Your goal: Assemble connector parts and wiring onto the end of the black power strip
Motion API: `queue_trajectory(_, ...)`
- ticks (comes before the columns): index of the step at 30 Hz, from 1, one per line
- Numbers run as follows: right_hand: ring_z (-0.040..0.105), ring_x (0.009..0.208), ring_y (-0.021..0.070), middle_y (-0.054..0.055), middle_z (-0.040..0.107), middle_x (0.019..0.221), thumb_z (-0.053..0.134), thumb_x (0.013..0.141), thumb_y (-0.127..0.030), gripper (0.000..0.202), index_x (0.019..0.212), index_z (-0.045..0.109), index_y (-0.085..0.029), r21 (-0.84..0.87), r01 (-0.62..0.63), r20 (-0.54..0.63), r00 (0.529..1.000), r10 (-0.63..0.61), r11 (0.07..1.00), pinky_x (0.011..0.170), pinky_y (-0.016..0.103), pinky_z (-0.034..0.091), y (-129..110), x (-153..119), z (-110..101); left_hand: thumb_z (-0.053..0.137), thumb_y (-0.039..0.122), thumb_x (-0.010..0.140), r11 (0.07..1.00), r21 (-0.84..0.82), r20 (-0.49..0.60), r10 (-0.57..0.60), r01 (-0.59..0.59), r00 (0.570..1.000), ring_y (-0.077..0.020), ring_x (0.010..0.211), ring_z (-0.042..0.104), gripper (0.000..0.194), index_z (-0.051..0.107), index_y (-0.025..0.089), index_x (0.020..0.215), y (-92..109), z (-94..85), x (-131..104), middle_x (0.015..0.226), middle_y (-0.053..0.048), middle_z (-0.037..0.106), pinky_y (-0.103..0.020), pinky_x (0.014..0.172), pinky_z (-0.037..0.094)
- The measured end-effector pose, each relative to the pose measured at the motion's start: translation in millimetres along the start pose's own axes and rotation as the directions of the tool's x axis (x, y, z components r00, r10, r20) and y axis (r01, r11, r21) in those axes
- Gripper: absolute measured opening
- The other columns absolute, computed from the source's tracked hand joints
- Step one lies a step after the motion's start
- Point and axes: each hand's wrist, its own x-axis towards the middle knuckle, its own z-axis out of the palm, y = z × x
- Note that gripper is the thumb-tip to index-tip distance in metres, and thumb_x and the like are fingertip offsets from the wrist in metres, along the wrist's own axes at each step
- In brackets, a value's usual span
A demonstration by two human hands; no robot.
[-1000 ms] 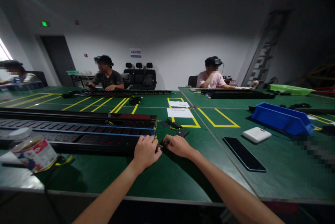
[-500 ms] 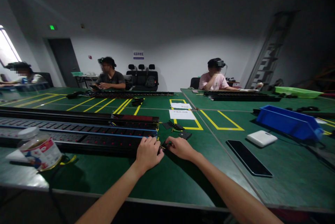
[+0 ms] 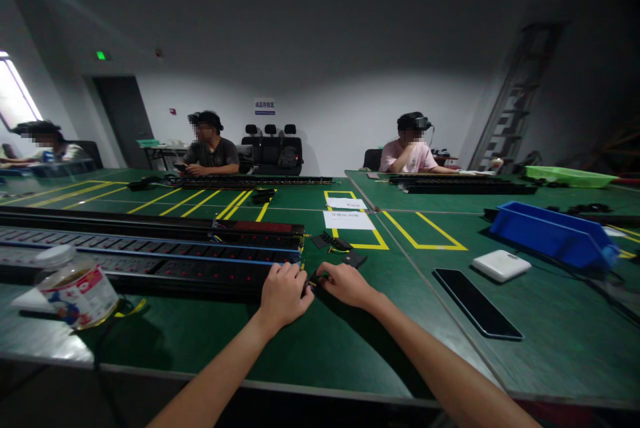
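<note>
My left hand (image 3: 284, 295) lies closed over the right end of the nearest long black strip (image 3: 200, 276), which has rows of red dots. Its fingers wrap round that end, next to a small dark part (image 3: 311, 281). Just right of it, my right hand (image 3: 346, 283) pinches the same small part between thumb and forefinger. The part is mostly covered by my fingers, so its shape cannot be made out. Beyond my hands lie small black pieces (image 3: 354, 259) and thin yellow-black wires (image 3: 334, 241).
A clear jar (image 3: 80, 291) stands at the left. On the right are a phone (image 3: 477, 303), a white box (image 3: 501, 265) and a blue bin (image 3: 553, 235). White papers (image 3: 348, 220) lie mid-table. Several people sit across the green table (image 3: 400, 361).
Both hands keep nearly the same place and grip. Across the table at the left, a person's hand has lowered slightly. The camera view has shifted very little.
</note>
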Motion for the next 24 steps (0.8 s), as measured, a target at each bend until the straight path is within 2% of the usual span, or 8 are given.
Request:
queue_trajectory(20,0.066,0.079,0.0185,0.001,0.072,0.082,0.057,0.093,-0.027,0.023,0.114,0.066,-0.026,-0.036,-0.022,0.02,1.0,0.023,0.999,0.065,0.025,0.032,-1.4,0.0,-1.5,0.059,0.029,0.084,1.0,-0.021,-0.01,0.005,-0.005,1.0,-0.0259,0.089,0.057,0.013,0.067,0.019,0.084,-0.5,0.6,1.3,0.088,-0.009,0.065,-0.043,0.08,0.039)
queue_trajectory(22,0.066,0.079,0.0184,0.001,0.072,0.083,0.055,0.095,-0.031,0.022,0.113,0.066,-0.027,-0.034,-0.047,-0.014,0.999,0.047,0.998,0.064,0.025,0.032,1.0,0.8,-5.7,0.059,0.029,0.084,1.0,-0.018,-0.006,0.006,-0.006,1.0,-0.0257,0.089,0.057,0.013,0.067,0.019,0.084,-0.5,0.4,1.2,0.089,-0.009,0.066,-0.043,0.08,0.039)
queue_trajectory(24,0.066,0.078,0.0183,0.002,0.072,0.084,0.048,0.099,-0.034,0.023,0.111,0.066,-0.027,-0.033,-0.136,-0.106,0.986,0.132,0.99,0.064,0.025,0.032,7.1,1.8,-13.0,0.059,0.03,0.084,1.0,-0.011,-0.002,0.005,-0.005,1.0,-0.0255,0.089,0.057,0.014,0.067,0.019,0.084,-0.4,0.1,1.2,0.089,-0.009,0.066,-0.043,0.08,0.039)
